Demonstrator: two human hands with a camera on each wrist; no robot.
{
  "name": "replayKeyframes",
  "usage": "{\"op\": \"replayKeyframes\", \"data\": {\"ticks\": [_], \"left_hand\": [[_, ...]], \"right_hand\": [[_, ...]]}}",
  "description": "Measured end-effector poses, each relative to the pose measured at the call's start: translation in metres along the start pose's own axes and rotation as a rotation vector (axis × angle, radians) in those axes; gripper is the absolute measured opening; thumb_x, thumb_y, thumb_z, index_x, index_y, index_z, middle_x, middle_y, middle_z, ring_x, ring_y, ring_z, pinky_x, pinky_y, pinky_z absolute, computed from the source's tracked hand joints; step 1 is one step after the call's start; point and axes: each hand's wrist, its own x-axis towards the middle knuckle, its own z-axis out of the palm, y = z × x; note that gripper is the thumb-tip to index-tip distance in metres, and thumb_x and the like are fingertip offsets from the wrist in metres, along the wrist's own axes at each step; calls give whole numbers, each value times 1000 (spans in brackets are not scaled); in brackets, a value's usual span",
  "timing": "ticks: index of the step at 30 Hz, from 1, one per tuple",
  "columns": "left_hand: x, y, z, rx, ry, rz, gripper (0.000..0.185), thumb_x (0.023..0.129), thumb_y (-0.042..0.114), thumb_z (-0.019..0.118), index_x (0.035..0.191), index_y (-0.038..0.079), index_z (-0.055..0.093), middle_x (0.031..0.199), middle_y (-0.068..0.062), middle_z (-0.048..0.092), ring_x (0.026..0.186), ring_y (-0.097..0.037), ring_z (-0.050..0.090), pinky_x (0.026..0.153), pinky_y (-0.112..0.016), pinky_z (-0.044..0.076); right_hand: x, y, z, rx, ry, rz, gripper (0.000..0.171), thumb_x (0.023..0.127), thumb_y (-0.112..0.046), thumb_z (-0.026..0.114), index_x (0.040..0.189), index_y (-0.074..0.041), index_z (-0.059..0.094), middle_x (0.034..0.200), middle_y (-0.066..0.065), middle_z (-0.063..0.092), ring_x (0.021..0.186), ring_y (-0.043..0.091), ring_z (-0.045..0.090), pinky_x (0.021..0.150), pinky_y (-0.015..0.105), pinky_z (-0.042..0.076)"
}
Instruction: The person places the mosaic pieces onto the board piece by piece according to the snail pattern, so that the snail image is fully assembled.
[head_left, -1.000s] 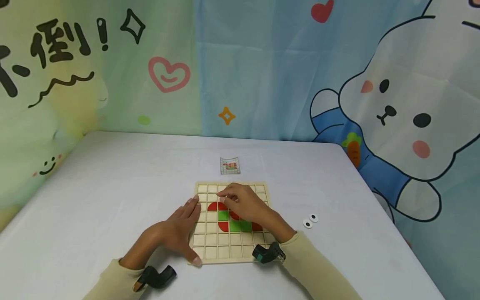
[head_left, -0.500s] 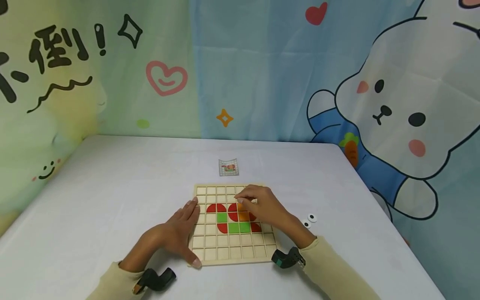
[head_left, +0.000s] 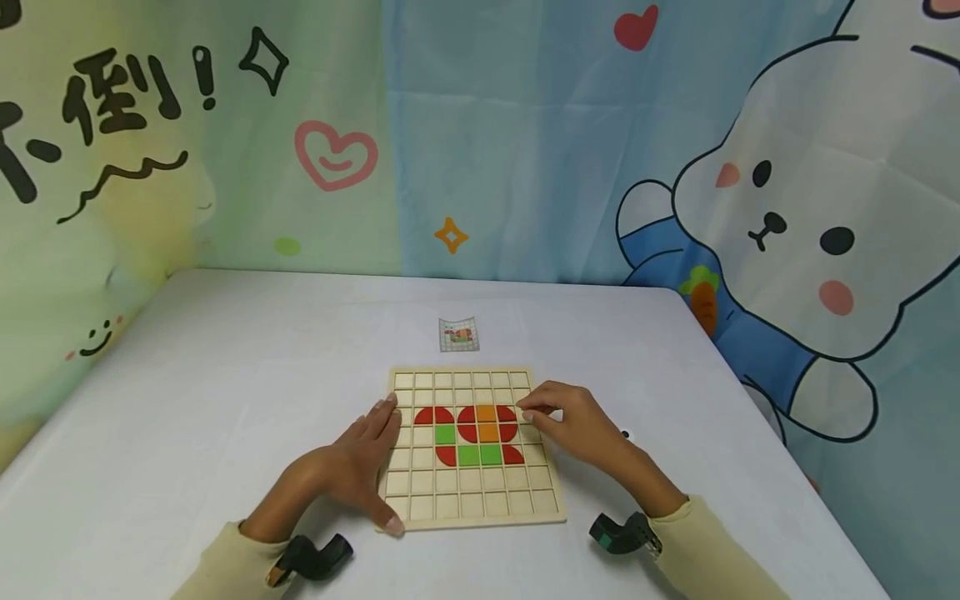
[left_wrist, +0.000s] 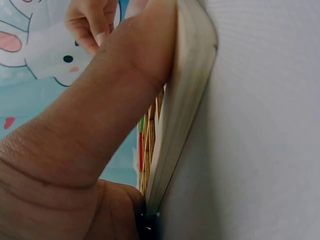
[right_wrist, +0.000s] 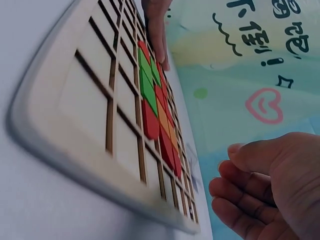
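Note:
A wooden grid board (head_left: 472, 504) lies on the table, with several red pieces (head_left: 445, 456), green squares (head_left: 469, 455) and orange squares (head_left: 487, 432) set in its cells. My left hand (head_left: 352, 467) rests along the board's left side, fingers extended and thumb at the near left corner. In the left wrist view that thumb (left_wrist: 95, 110) lies over the board's edge. My right hand (head_left: 581, 421) hovers at the board's right edge. Its fingers are loosely bent in the right wrist view, and I see nothing between thumb (right_wrist: 250, 152) and fingers.
A small card (head_left: 458, 335) with a gridded picture lies beyond the board. To the right, a white disc with a black dot (head_left: 627, 434) is mostly hidden behind my right hand. A printed cloth (head_left: 525, 167) hangs behind the white table (head_left: 247, 375).
My right hand has moved rightward from above the board's middle to its right edge, uncovering the red and orange pieces. It now covers most of the white discs. My left hand stays put.

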Motion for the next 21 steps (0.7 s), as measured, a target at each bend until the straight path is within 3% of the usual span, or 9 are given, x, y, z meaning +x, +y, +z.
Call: {"op": "replayKeyframes", "data": {"ticks": [12, 21], "left_hand": [[-1, 1, 0, -10, -18, -7, 144, 53, 63, 87, 153, -5, 9, 160, -20, -6, 146, -35, -4, 116, -49, 8], [1, -2, 3, -23, -10, -14, 146, 51, 66, 86, 154, -3, 8, 161, -17, -7, 147, -32, -5, 116, -47, 6]], "right_hand": [[-19, 20, -24, -62, 125, -1, 17, 86, 1, 72, 102, -4, 76, 94, -5, 69, 83, 11, 65, 68, 27, 54], [-43, 37, -47, -174, 120, 43, 22, 83, 8, 71, 103, 0, 74, 93, 1, 68, 81, 13, 63, 66, 26, 54]]}}
